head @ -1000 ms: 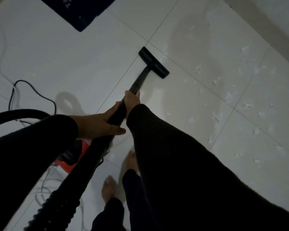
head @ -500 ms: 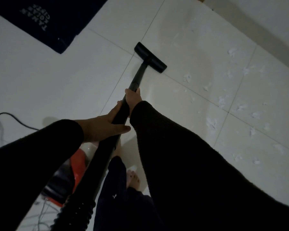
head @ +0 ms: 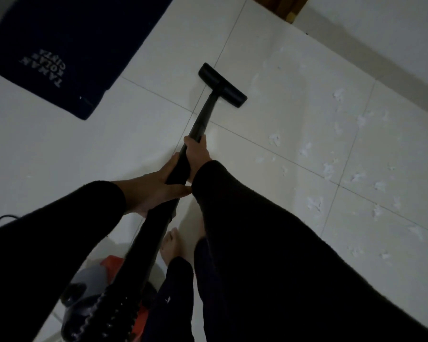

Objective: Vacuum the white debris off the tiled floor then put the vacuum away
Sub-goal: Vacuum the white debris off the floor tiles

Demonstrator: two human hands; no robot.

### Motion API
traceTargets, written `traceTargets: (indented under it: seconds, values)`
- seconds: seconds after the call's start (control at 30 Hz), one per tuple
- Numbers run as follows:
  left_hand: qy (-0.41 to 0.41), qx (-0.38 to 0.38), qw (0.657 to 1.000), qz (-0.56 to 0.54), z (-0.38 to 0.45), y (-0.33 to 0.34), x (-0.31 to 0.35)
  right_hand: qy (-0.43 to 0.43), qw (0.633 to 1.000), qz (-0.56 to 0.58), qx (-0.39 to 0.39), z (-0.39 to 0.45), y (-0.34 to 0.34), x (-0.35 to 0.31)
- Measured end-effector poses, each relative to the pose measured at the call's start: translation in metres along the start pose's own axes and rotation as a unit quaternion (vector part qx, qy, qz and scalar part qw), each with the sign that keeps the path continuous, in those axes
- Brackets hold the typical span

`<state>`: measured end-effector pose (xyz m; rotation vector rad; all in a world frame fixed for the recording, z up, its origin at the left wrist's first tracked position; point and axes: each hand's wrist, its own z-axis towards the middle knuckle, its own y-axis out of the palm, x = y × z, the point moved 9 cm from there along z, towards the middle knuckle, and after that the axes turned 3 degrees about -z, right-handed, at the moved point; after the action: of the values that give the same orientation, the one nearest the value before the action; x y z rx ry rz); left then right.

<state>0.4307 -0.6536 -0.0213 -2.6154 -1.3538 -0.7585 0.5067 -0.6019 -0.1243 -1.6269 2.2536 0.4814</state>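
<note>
A black vacuum wand (head: 203, 119) runs from my hands down to its flat black floor head (head: 222, 88), which sits on the white tiled floor (head: 139, 134) across a grout line. My right hand (head: 197, 154) grips the wand higher up the tube. Just behind it, my left hand (head: 156, 190) holds the wand where it meets the ribbed hose (head: 114, 309). Several scraps of white debris (head: 329, 169) lie scattered on the tiles to the right of the head. The red and grey vacuum body (head: 109, 270) stands at the lower left, partly hidden by my arm.
A dark blue mat with white lettering (head: 67, 50) lies at the upper left. A white wall base (head: 386, 38) runs along the upper right, with a brown wooden frame (head: 287, 7) at the top. My bare foot (head: 169, 245) stands beside the hose. A black cord (head: 4, 218) shows at the left edge.
The view has shifted forward and right: the mat has come further into view and the cord has slid to the left edge. Both hands keep their hold on the wand, and my feet have stepped.
</note>
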Motion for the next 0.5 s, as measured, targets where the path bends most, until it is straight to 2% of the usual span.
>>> traceTargets:
  seconds: [0.27,0.5]
  values:
    - [0.011,0.003,1.0,-0.009,0.042,-0.02,0.064,-0.008,0.999,0.026,0.016,0.038,-0.014,-0.077]
    - [0.016,-0.022,0.999,-0.027,0.079,-0.022,0.134,-0.006,0.999,-0.009,0.032,0.065,-0.041,-0.15]
